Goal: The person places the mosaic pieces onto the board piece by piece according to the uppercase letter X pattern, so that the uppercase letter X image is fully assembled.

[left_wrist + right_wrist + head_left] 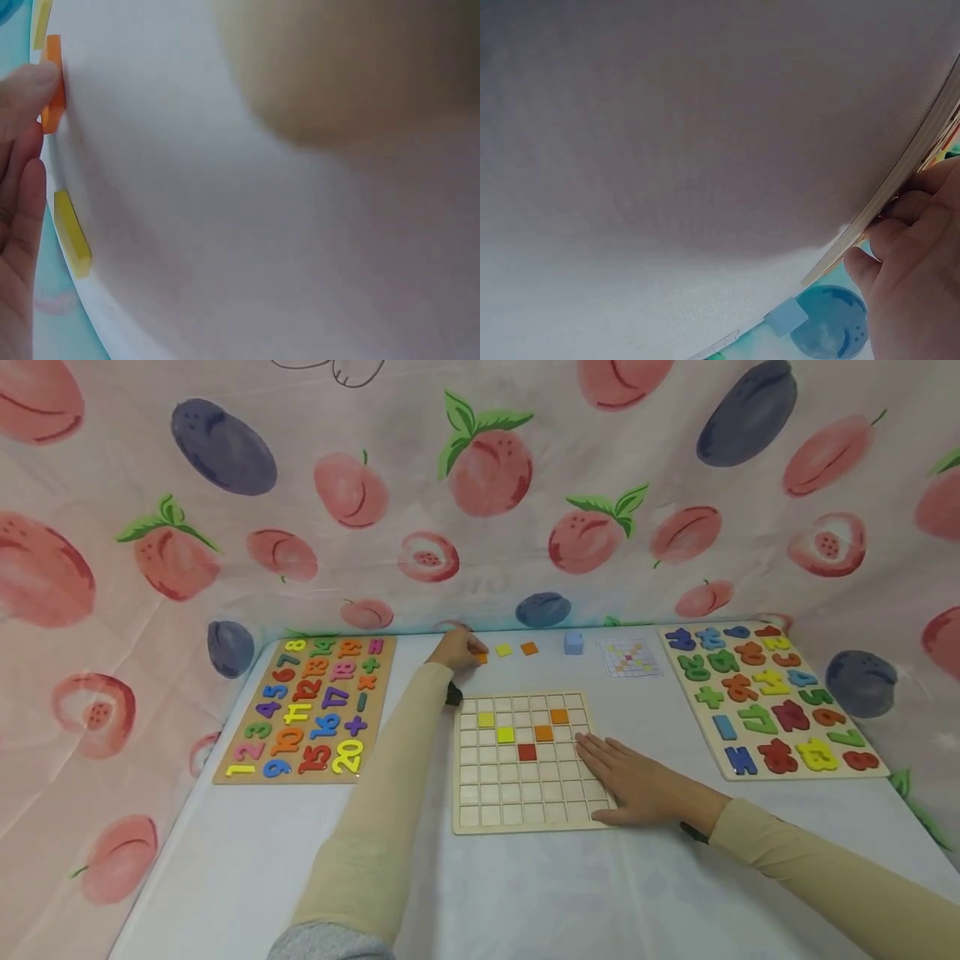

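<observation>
Beyond the far left corner of the wooden grid board [491,793], my left hand [456,649] pinches an orange tile [52,97] between thumb and fingers, low over the white table. Beside that hand lie a yellow tile [503,650] and another orange tile [530,648]. My right hand [637,777] rests on the board's right edge with its fingers straight. The grid carries two yellow tiles, a red tile [527,752] and two orange tiles, which together form a V shape.
A small light-blue cube [573,643] and a printed pattern card [630,659] lie along the back. Number puzzle boards flank the grid, one at left [225,774] and one at right [810,774]. A fruit-print cloth [480,560] hangs behind the table.
</observation>
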A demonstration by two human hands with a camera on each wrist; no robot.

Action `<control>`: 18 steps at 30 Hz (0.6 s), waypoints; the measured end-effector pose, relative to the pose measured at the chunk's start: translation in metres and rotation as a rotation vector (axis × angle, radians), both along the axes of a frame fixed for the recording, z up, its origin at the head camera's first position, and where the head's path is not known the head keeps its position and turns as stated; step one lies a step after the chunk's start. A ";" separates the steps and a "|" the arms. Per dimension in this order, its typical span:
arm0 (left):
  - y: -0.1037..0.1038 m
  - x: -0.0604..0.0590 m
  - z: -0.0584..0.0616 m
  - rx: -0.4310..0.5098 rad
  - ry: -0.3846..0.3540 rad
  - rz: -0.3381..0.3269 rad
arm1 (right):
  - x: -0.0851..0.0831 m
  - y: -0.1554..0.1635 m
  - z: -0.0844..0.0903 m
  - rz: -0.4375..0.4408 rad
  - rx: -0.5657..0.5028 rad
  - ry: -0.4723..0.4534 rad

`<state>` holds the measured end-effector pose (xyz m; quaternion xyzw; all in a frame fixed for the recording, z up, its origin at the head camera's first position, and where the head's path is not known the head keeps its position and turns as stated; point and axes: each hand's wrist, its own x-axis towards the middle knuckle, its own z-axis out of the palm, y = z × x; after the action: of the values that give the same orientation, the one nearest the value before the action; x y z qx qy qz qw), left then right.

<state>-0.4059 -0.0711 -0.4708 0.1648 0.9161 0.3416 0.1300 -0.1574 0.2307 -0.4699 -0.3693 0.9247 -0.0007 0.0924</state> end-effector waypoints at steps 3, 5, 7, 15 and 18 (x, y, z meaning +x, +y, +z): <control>-0.005 0.002 0.000 0.003 -0.001 -0.009 | 0.000 -0.001 0.000 -0.003 -0.006 -0.004; -0.008 0.003 0.000 0.000 0.001 -0.018 | 0.001 -0.001 0.001 -0.003 -0.007 -0.004; -0.011 0.004 -0.001 -0.011 0.001 -0.026 | 0.001 -0.001 0.001 -0.001 -0.009 -0.004; -0.021 0.014 0.007 -0.020 -0.047 -0.033 | 0.002 -0.001 0.001 0.006 -0.016 -0.001; -0.025 0.018 0.009 -0.026 -0.044 -0.049 | 0.001 -0.001 0.000 0.008 -0.007 0.003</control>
<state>-0.3879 -0.0959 -0.4614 0.1782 0.9130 0.3300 0.1604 -0.1566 0.2299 -0.4698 -0.3733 0.9234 -0.0031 0.0897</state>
